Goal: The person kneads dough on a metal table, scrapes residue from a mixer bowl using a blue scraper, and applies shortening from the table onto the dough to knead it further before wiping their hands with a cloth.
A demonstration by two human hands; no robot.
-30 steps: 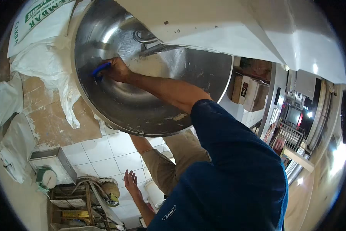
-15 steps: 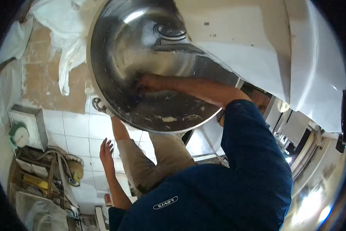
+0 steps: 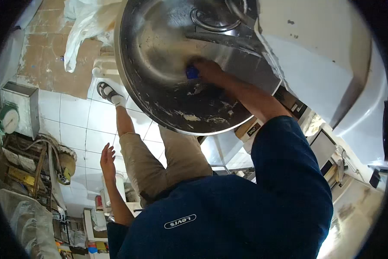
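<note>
My right hand (image 3: 209,71) reaches down into a large steel mixing bowl (image 3: 157,64). Its fingers are closed on a small blue scraper-like piece (image 3: 192,71), held against or close to the bowl's inner wall; the fingers partly hide it. Pale dried dough residue (image 3: 189,117) sticks to the near side of the bowl's inside. A curved metal mixer hook (image 3: 215,26) hangs in the bowl's upper part. My left hand (image 3: 108,159) hangs low beside my leg, fingers apart, holding nothing.
The white mixer body (image 3: 314,52) rises at the right of the bowl. At left are a white plastic sheet (image 3: 84,34), cardboard (image 3: 56,64) on the tiled floor, a scale (image 3: 9,120) and a cluttered wooden rack (image 3: 30,172). My sandalled foot (image 3: 109,93) stands beside the bowl.
The view has shifted, so the bowl sits higher and further right. My right hand has moved along the bowl's inside, and the blue piece now shows more clearly. My left hand still hangs free.
</note>
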